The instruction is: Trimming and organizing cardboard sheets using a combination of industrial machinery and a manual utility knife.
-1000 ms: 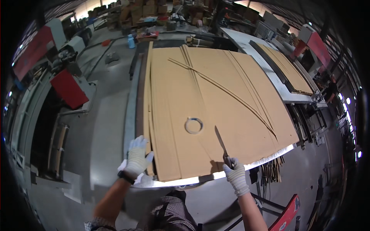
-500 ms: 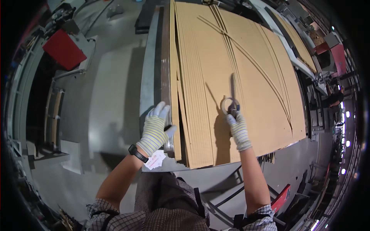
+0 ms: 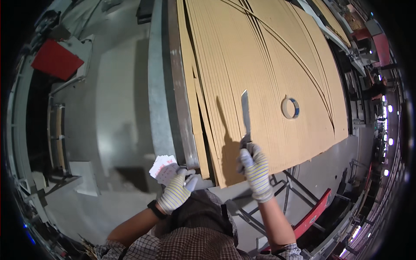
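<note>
My right hand (image 3: pixel 255 171), in a striped knit glove, is closed around the dark handle of a long-bladed knife (image 3: pixel 246 112). Its blade points away from me, above the cardboard sheets (image 3: pixel 277 134). A roll of tape (image 3: pixel 290 107) with a blue inner ring lies on the cardboard to the right of the blade. At the table's near left corner, my left hand (image 3: pixel 177 191), gloved alike, has curled fingers on a fanned stack of white paper slips (image 3: pixel 164 170) with red print. Part of the stack is hidden behind the fingers.
A worn metal strip (image 3: pixel 178 86) runs along the cardboard's left side. Thin cardboard strips (image 3: pixel 284 41) lie across the sheets. A red box-like thing (image 3: pixel 57 59) stands on the left, and a red bar (image 3: pixel 313 219) lies low on the right. Another person (image 3: pixel 376 89) is far right.
My right hand has drawn back toward me with the knife, away from the tape roll. My left hand has left the table's edge and come down to the paper slips, which have shifted left.
</note>
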`<move>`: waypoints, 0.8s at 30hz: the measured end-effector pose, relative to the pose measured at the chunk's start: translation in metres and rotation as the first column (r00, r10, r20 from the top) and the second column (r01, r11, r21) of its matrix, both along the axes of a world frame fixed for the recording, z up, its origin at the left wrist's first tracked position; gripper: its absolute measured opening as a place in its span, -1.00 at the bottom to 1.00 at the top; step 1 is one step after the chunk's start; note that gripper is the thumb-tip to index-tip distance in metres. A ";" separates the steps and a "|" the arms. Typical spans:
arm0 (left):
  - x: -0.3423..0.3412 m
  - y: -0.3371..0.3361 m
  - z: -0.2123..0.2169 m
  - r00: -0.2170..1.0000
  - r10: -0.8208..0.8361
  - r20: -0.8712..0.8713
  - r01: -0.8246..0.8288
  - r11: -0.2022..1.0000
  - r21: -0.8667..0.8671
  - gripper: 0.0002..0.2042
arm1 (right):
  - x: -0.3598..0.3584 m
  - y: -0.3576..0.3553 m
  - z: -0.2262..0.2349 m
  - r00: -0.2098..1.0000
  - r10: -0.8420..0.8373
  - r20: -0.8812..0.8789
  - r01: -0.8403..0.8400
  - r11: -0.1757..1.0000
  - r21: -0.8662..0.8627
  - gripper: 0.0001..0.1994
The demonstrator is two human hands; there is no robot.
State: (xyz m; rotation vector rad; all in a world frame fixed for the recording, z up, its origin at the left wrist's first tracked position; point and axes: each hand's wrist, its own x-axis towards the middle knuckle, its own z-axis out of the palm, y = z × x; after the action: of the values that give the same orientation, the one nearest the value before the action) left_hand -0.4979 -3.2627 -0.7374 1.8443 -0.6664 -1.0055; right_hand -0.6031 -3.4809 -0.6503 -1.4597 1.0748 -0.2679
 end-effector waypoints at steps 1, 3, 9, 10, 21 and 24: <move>0.004 -0.007 0.006 0.994 0.047 -0.097 -0.047 0.999 0.005 -0.79 | -0.004 0.009 -0.004 1.000 -0.013 0.028 0.011 0.998 0.061 -0.84; 0.014 -0.014 0.001 0.993 0.039 0.107 -0.039 0.999 -0.002 -0.77 | -0.010 0.024 0.002 1.000 -0.027 -0.001 0.027 0.996 0.084 -0.80; 0.082 -0.061 0.073 0.786 -0.074 0.614 0.122 0.992 -0.037 -0.88 | -0.058 0.061 0.041 0.909 0.153 -0.387 -0.327 0.839 -0.436 -0.64; 0.085 -0.079 0.083 0.759 -0.107 0.642 0.186 0.981 -0.056 -0.87 | -0.072 0.067 0.044 0.935 0.175 -0.307 -0.308 0.830 -0.465 -0.47; 0.091 -0.184 0.088 0.281 -0.789 0.547 0.336 0.615 0.714 -0.25 | -0.088 0.101 0.078 0.650 0.309 -0.694 -0.606 0.762 -0.229 -0.45; 0.090 -0.186 0.083 0.183 -0.801 0.570 0.357 0.594 0.721 -0.26 | -0.078 0.107 0.086 0.620 0.282 -0.732 -0.607 0.763 -0.220 -0.46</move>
State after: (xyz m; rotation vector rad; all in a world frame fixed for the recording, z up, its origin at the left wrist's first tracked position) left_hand -0.4075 -3.4483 -0.6547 2.5640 -2.1594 -0.5498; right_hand -0.6811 -3.3742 -0.5645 -2.3147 1.1752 0.4648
